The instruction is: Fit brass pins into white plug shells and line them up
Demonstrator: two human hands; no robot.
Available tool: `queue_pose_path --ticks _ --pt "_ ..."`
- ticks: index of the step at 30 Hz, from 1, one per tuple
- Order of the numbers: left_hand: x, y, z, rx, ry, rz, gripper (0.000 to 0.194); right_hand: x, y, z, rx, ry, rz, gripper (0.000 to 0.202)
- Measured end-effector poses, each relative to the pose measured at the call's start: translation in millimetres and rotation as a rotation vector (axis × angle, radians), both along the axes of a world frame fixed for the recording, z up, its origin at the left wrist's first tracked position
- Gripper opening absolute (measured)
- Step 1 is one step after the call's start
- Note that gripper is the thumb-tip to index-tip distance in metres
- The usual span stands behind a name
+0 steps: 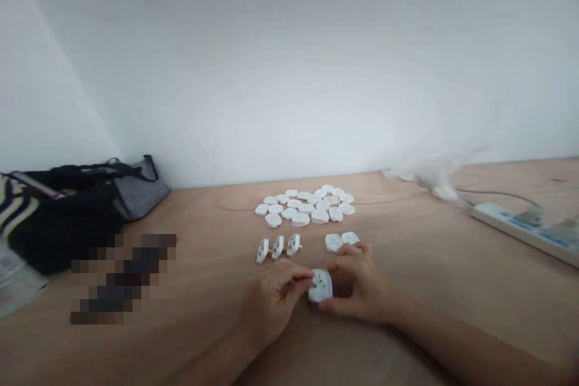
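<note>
Near the table's front, my right hand (pixel 362 283) grips a white socket piece (pixel 322 285) between thumb and fingers. Its face with dark slots is turned up toward me. My left hand (pixel 278 295) is closed in a pinch at the left edge of that piece; whatever lies between the fingertips is hidden. Just beyond the left hand, three white plugs (pixel 278 247) stand on edge in a row, with brass-coloured pins showing. Two more white socket pieces (pixel 333 243) lie side by side behind the right hand's fingers.
Several white pieces (pixel 306 208) lie in a group farther back on the wooden table (pixel 217 289). A power strip (pixel 520 226) with a cable and a clear plastic bag (pixel 429 175) are at right. At left are a black bag (pixel 67 211) and a pixelated dark object (pixel 126 277).
</note>
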State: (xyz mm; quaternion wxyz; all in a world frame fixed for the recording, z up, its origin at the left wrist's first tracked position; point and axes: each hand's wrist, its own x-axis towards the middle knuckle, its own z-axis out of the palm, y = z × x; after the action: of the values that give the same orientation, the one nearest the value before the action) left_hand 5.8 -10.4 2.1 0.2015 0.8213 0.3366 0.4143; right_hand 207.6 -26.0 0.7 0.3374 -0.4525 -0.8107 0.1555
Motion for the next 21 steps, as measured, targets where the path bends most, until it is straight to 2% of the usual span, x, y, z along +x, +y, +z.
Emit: queue_pose_path --ticks 11,16,21 --pt "0.1 3.2 0.0 0.031 -0.049 -0.099 0.007 -0.1 2.6 -1.8 0.042 0.018 0.025 0.038" --pt "-3.6 3.1 -2.0 0.031 -0.027 -0.074 0.01 0.1 3.5 -2.4 0.037 0.034 0.009 0.036" --pt "-3.4 0.1 0.4 0.106 -0.03 -0.04 0.008 -1.0 3.1 -2.4 0.056 0.057 0.005 0.037"
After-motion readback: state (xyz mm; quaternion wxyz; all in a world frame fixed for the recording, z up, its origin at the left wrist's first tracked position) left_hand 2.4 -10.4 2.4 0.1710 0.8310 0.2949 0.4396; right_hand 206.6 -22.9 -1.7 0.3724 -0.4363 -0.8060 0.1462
